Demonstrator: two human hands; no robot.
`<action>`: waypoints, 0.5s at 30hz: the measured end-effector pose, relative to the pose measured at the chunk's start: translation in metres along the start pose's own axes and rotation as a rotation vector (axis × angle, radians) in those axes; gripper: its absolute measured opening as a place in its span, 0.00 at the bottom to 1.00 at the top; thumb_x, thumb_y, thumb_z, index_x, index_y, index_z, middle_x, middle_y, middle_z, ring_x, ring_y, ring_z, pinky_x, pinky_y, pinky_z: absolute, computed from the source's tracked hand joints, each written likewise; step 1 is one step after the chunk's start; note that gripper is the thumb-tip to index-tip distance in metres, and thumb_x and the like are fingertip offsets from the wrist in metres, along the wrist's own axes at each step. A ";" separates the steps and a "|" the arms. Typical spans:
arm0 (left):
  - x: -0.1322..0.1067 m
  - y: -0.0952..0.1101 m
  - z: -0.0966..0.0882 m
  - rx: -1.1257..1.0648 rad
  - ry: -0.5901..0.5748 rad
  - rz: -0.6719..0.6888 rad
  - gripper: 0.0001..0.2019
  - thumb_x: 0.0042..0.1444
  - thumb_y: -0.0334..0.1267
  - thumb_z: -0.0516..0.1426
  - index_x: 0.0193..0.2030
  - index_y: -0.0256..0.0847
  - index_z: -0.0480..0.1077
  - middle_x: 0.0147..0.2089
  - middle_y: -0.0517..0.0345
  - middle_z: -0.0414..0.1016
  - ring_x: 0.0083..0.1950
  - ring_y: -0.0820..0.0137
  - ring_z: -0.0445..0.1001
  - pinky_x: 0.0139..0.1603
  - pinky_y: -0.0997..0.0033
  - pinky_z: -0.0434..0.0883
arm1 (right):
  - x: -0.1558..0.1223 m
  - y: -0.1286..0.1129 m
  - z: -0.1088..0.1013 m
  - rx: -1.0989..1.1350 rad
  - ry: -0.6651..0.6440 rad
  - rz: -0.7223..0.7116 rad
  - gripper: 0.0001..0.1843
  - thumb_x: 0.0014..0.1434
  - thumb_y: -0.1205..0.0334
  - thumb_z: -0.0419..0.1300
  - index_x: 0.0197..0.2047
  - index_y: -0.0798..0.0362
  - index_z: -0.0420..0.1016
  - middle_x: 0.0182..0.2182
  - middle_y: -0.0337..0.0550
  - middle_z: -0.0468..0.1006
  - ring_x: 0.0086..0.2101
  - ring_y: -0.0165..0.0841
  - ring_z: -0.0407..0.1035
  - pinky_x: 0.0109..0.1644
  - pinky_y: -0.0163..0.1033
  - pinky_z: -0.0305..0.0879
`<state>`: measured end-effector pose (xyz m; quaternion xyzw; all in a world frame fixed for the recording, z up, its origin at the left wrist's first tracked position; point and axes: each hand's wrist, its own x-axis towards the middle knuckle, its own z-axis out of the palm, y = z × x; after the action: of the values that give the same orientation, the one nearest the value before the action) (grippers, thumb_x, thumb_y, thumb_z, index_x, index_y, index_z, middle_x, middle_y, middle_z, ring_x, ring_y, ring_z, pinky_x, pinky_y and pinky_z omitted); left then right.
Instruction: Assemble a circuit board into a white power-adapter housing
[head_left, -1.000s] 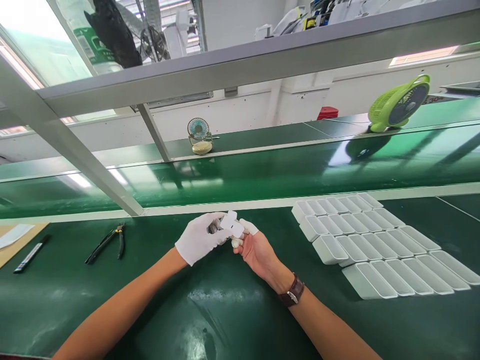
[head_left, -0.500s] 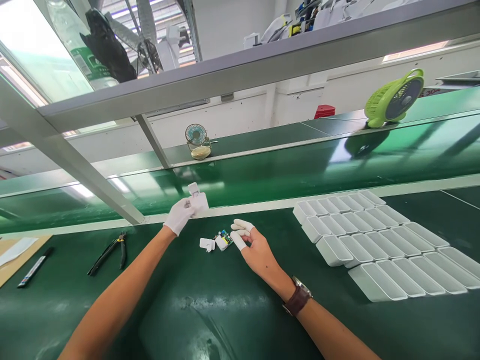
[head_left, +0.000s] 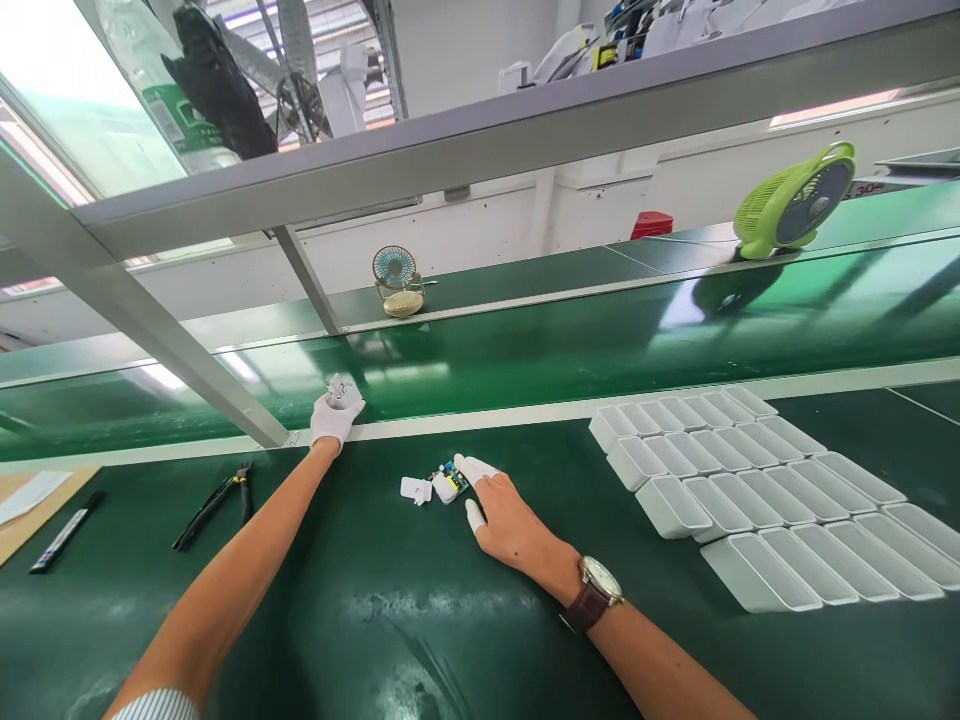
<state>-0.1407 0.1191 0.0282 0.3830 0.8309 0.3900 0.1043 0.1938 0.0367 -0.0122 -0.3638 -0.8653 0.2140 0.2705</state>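
The gloved left hand (head_left: 334,412) has carried the white housing (head_left: 341,391) out to the far conveyor edge, fingers closed around it, while the open right hand (head_left: 501,510) now touches the circuit board (head_left: 447,483) lying mid-bench.

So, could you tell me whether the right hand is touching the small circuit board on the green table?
Touching: in the head view the right hand lays a white-capped fingertip against the circuit board, no gap between them.
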 end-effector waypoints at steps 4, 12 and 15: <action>-0.035 -0.002 -0.003 -0.065 0.088 0.025 0.29 0.61 0.47 0.57 0.64 0.33 0.59 0.65 0.37 0.67 0.65 0.56 0.67 0.65 0.57 0.65 | 0.002 -0.002 -0.002 -0.012 0.023 0.065 0.35 0.62 0.56 0.59 0.70 0.56 0.58 0.53 0.57 0.74 0.58 0.52 0.64 0.60 0.58 0.64; -0.134 0.011 -0.006 -0.166 -0.646 0.565 0.20 0.65 0.50 0.49 0.50 0.42 0.76 0.52 0.52 0.79 0.51 0.63 0.76 0.58 0.61 0.70 | 0.010 0.007 -0.006 -0.047 0.125 0.144 0.24 0.66 0.67 0.48 0.62 0.56 0.70 0.49 0.57 0.78 0.51 0.50 0.69 0.58 0.58 0.63; -0.145 0.026 -0.007 -0.199 -0.830 0.587 0.28 0.68 0.54 0.43 0.37 0.40 0.79 0.40 0.51 0.82 0.44 0.63 0.77 0.52 0.61 0.73 | 0.013 0.007 -0.013 -0.076 0.164 0.186 0.23 0.69 0.64 0.44 0.60 0.59 0.71 0.52 0.61 0.77 0.53 0.52 0.68 0.58 0.59 0.61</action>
<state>-0.0307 0.0217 0.0332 0.7106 0.5360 0.2951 0.3473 0.1976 0.0529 -0.0025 -0.4687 -0.8103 0.1746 0.3055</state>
